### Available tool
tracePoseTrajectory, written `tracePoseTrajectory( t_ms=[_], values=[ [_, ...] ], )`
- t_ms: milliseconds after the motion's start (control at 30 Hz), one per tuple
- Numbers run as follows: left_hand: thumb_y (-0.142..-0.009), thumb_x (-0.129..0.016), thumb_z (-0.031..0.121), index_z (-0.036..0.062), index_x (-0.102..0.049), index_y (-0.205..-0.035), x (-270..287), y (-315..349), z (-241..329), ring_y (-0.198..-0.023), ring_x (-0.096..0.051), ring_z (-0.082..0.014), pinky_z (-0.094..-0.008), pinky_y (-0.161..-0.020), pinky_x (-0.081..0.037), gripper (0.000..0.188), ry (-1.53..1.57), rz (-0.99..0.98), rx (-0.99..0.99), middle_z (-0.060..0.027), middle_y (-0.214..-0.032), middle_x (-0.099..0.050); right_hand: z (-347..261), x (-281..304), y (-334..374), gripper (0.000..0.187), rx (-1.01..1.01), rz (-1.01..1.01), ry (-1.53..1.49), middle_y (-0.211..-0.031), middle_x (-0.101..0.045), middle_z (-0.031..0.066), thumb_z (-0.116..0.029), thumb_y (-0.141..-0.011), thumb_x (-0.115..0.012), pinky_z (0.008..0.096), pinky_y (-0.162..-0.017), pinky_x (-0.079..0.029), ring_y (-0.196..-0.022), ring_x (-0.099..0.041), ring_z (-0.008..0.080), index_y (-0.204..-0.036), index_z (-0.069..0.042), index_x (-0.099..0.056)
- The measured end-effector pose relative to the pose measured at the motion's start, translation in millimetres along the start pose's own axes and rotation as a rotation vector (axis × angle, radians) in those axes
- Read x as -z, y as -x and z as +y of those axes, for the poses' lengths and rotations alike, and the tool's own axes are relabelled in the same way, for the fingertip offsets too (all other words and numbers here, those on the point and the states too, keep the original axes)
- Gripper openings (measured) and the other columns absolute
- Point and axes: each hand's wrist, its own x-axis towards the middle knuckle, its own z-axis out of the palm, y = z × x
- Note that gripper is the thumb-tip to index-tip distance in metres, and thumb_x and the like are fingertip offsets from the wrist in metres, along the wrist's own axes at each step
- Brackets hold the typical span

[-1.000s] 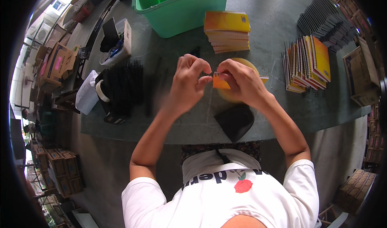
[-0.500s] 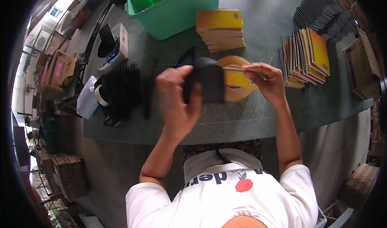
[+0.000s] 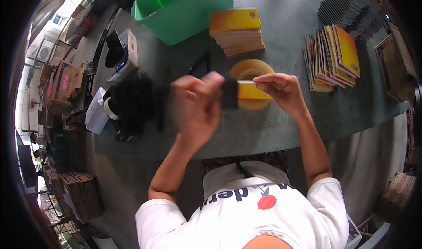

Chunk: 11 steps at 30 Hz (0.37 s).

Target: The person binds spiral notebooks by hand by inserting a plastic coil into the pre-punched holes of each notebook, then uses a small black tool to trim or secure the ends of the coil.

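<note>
Near the middle of the table, my left hand (image 3: 195, 104) is closed on a dark flat piece (image 3: 230, 93), both smeared by motion. My right hand (image 3: 283, 90) pinches the upper edge of a small yellow notebook (image 3: 251, 91) between thumb and fingers. The notebook's left end meets the dark piece; whether it lies inside or behind it I cannot tell. Beneath the notebook, a wide roll of clear amber tape (image 3: 247, 65) lies flat on the table. Just beyond my left hand is a blue triangular object (image 3: 201, 66), partly hidden.
Behind stand a green tub (image 3: 184, 22) and a stack of yellow notebooks (image 3: 236, 20). Spiral-bound yellow notebooks (image 3: 346, 51) lean at the right, by piled black wire spirals (image 3: 347, 13). Black bristly bundles (image 3: 134, 99) and a white bin (image 3: 132, 51) occupy the left; a cardboard box (image 3: 391, 71) stands far right.
The dark piece has turned and now shows narrower. My right hand has shifted slightly left and down with the notebook, whose yellow face shows more. My left hand's fingers have rolled over.
</note>
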Motion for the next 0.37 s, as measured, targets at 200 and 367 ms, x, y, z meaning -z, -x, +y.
tracePoseTrajectory(
  t_ms=[200,367],
  values=[
    [-0.072,-0.07,-0.003,0.005,-0.067,-0.098,2.1,-6.8,4.4,-0.086,-0.06,-0.024,-0.0339,-0.073,-0.049,0.027,0.092,0.036,-0.014,-0.0076,-0.094,-0.062,2.3,0.0,-0.3,0.016,0.014,0.001,0.05,-0.087,-0.07,0.0038,0.002,-0.084,-0.066,0.0205,-0.068,-0.05,-0.078,-0.062,0.0064,-0.099,-0.002,-0.071],
    [-0.072,-0.072,0.001,0.0066,-0.067,-0.095,35.4,-35.7,0.8,-0.091,-0.062,-0.027,-0.0328,-0.076,-0.05,0.024,-0.226,0.439,0.051,-0.0102,-0.1,-0.064,4.0,2.9,-2.8,0.016,-0.003,-0.008,0.012,-0.093,-0.071,0.0104,-0.004,-0.085,-0.067,0.0238,-0.076,-0.054,-0.086,-0.068,0.0134,-0.1,-0.003,-0.071]
  ],
)
